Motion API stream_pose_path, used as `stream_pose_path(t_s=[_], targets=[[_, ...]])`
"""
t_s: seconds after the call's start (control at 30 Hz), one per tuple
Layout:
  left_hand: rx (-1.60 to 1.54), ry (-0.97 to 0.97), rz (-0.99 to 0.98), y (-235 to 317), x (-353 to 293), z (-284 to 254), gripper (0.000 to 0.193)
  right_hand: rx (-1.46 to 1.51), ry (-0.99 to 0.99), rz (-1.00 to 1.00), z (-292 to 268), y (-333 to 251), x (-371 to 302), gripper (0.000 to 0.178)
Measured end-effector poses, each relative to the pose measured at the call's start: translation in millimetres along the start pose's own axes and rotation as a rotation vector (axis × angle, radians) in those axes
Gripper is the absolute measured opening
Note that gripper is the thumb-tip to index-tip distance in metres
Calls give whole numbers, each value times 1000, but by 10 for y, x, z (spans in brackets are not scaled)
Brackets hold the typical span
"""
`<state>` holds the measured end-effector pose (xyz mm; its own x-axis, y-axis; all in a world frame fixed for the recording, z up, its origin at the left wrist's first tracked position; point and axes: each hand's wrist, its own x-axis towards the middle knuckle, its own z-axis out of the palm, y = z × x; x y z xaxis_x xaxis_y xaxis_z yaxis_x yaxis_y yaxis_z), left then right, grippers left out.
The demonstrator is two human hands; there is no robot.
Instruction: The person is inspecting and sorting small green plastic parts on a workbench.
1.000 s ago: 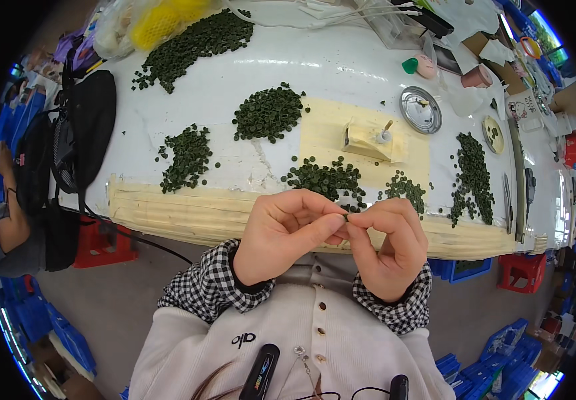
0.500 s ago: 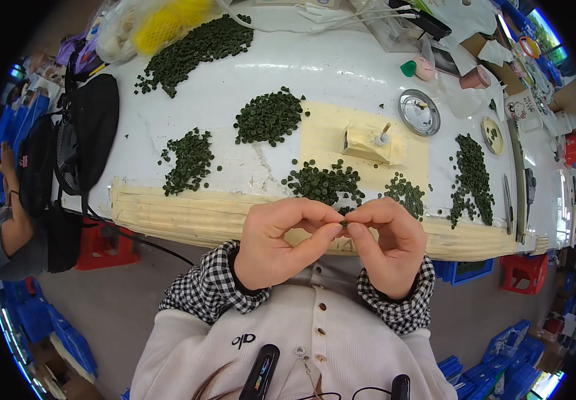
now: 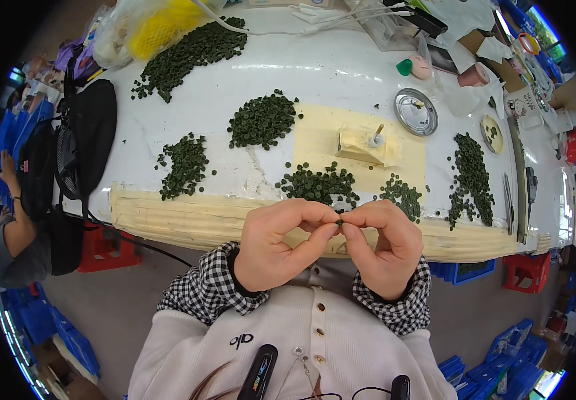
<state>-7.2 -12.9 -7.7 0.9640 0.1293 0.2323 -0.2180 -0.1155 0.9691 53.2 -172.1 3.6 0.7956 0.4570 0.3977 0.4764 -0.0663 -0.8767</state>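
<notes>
Left hand: the left hand [image 3: 268, 247] pinches one tiny dark-green piece [image 3: 340, 223] between thumb and forefinger.
Right hand: the right hand [image 3: 389, 250] grips that same piece from the other side; something so small seems to need both sets of fingertips.
Green piece: held above the near edge of the glossy white counter [image 3: 341, 73], its shape mostly covered.
Nearest pile: a heap of small dark-green pieces [image 3: 314, 183] sits just beyond the hands, presumably for a short reach.
Taped block: a cream, box-shaped block [image 3: 362, 147] behind it, taped perhaps for steadiness.
Farther right: a round silver metal dish [image 3: 406, 125], probably there to keep small bits together.
</notes>
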Motion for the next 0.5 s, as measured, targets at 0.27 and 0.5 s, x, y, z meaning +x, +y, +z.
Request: stream_pose_path(t_s=[0.27,0.5], targets=[[10,-2,29,8,7,22,11,-12,9,-72,4,35,-22,19],[306,10,304,27,99,-14,14,-50,-15,-109,-20,79,-16,21]])
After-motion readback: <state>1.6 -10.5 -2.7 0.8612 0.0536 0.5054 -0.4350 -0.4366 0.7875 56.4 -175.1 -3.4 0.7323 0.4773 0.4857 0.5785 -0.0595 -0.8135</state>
